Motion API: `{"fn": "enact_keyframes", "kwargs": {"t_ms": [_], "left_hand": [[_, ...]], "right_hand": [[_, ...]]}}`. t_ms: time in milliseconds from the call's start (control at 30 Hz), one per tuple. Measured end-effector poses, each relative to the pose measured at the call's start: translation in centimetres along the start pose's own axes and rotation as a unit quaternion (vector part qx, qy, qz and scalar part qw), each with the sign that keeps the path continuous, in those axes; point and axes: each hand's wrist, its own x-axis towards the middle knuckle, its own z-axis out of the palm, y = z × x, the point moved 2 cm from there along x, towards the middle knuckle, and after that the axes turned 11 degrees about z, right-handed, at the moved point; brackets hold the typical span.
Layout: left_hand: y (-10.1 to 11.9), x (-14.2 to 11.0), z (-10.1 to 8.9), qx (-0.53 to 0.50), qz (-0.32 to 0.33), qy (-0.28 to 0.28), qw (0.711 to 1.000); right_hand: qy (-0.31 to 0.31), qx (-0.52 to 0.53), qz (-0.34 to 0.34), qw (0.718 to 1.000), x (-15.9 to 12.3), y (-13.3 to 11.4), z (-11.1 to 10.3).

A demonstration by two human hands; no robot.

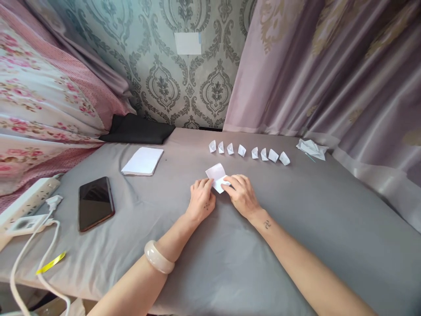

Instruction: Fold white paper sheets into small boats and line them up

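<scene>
Between my two hands is a small white sheet of paper point(216, 172), partly folded, with one flap standing up at the back. My left hand point(201, 197) pinches its left edge between thumb and fingers. On the other side my right hand point(241, 193) grips the right corner, thumb below and index finger on top. Behind the sheet stands a row of several small folded paper pieces point(242, 150), boat-like in shape. The undersides of the fingers are hidden.
To the left lie a stack of white paper point(143, 161), a black tablet or phone point(95, 204) and a power strip point(31, 199) with white cables. A black cloth point(138, 128) is at the back. Crumpled white paper point(312, 149) lies at the right, near the curtain point(296, 66).
</scene>
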Motion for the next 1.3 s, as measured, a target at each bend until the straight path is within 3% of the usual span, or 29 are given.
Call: {"fn": "enact_keyframes", "kwargs": {"t_ms": [67,167,267,333,400,467,567,767,1133,1300], "left_hand": [[0.2,-0.2,0.0,0.027,-0.013,-0.041,0.999],[0.5,-0.3,-0.7,0.087,-0.013,-0.071,0.994],[0.9,0.2,-1.7,0.124,0.061,-0.083,0.987],[0.9,0.6,-2.0,0.102,0.112,-0.128,0.98],[0.6,0.9,-1.9,0.066,0.114,-0.162,0.978],[0.2,1.0,-1.8,0.036,0.072,-0.147,0.986],[-0.3,0.7,-1.2,-0.008,0.017,-0.078,0.997],[-1.0,0.4,-0.3,-0.055,-0.039,-0.01,0.998],[-1.3,0.8,-0.4,-0.106,-0.074,0.012,0.992],[-1.2,0.9,-0.4,-0.118,-0.093,0.009,0.989]], "right_hand": [[-0.037,0.009,-0.016,0.999,-0.3,0.0,0.7],[-0.102,0.051,0.015,0.993,-1.0,0.2,1.4],[-0.143,0.094,0.082,0.982,-1.5,0.5,1.5],[-0.162,0.123,0.115,0.972,-1.5,0.6,1.3],[-0.174,0.146,0.136,0.964,-1.3,0.6,1.1],[-0.177,0.163,0.156,0.958,-1.1,0.7,1.1],[-0.171,0.185,0.188,0.949,-0.9,0.8,1.3],[-0.152,0.203,0.241,0.937,-0.8,0.7,1.7],[-0.124,0.207,0.337,0.91,0.6,0.2,1.9],[-0.082,0.172,0.334,0.923,0.3,-0.3,2.6]]}}
